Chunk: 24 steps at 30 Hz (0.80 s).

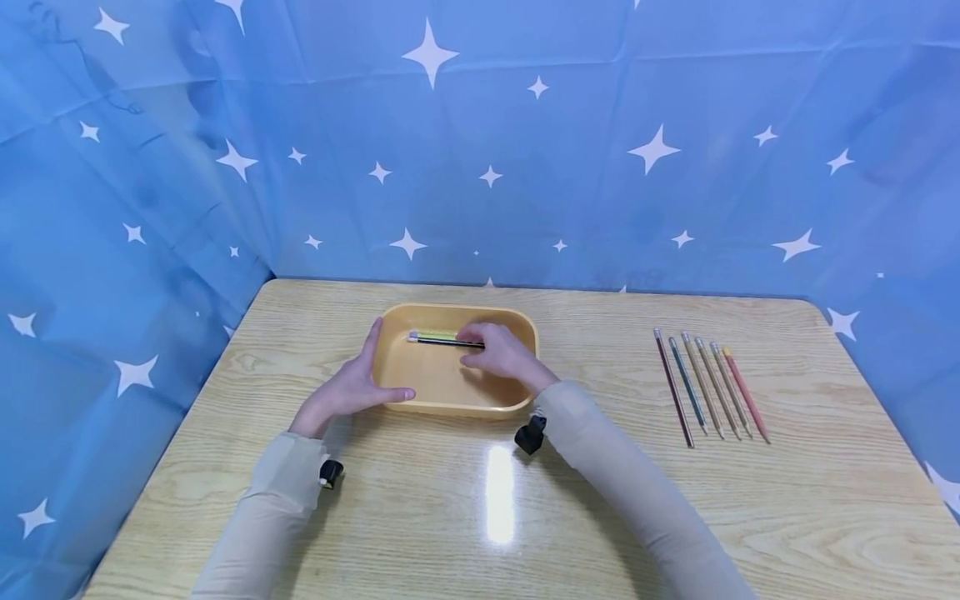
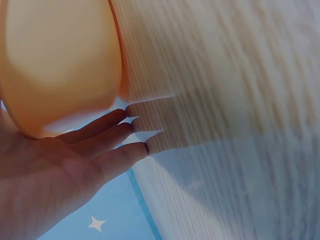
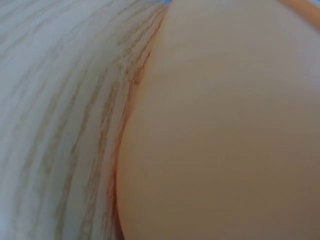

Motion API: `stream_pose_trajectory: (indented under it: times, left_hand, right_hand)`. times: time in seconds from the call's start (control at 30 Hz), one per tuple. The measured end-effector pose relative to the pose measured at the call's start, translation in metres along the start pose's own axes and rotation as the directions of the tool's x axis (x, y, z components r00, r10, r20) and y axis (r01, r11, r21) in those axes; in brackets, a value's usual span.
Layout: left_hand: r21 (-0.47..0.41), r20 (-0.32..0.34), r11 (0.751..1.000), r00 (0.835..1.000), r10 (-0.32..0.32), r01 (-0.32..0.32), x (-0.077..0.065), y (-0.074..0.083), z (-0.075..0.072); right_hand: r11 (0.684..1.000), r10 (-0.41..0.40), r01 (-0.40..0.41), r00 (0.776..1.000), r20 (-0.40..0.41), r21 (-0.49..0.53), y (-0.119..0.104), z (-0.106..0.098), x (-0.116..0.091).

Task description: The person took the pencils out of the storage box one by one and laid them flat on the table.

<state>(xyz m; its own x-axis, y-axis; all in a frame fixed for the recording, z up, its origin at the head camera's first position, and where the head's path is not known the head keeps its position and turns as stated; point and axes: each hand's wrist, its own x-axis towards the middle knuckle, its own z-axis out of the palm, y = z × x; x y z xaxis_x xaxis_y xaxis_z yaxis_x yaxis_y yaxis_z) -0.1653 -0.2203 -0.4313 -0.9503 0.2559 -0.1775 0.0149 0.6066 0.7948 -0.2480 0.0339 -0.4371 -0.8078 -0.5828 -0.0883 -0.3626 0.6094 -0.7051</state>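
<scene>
A shallow yellow-orange plastic tray (image 1: 450, 408) sits on the table. Inside it lie a black pencil (image 1: 442, 341) and, just behind, a yellow-green pencil (image 1: 438, 335), their left ends side by side. My right hand (image 1: 497, 350) reaches over the tray's right side and pinches the black pencil near its right end; the fingertips are partly hidden. At the tray's left end, my left hand (image 1: 352, 383) rests against it with fingers straight and spread, the thumb along the front rim. The left wrist view shows those fingers extended beside the tray wall (image 2: 65, 60). No fingers appear in the right wrist view.
To the right, several pencils (image 1: 705, 387) lie in a slanted row on the wood-grain table (image 1: 600, 350). A blue curtain with white stars (image 1: 480, 125) hangs behind the table and along its sides. Light glares off the tabletop in front of the tray.
</scene>
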Motion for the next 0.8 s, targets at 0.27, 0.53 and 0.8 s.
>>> stream_pose_trajectory:
  times: [0.27,0.53,0.8]
  left_hand:
    - [-0.005,-0.005,1.0,1.0,0.005,-0.005,0.0004,-0.0007,0.0005]
    - [-0.008,-0.007,1.0,1.0,0.0,0.0,0.0008,-0.001,0.0008]
    - [-0.023,-0.001,1.0,1.0,0.009,-0.009,0.0006,-0.0016,-0.0002]
  right_hand:
    - [0.996,-0.026,0.031,0.997,0.066,-0.078,0.0009,0.0021,-0.0003]
    - [0.995,-0.028,0.033,0.997,0.067,-0.089,0.0019,0.0046,0.0013]
    - [0.995,-0.016,0.021,0.998,0.053,-0.102,0.0004,0.0043,-0.0008]
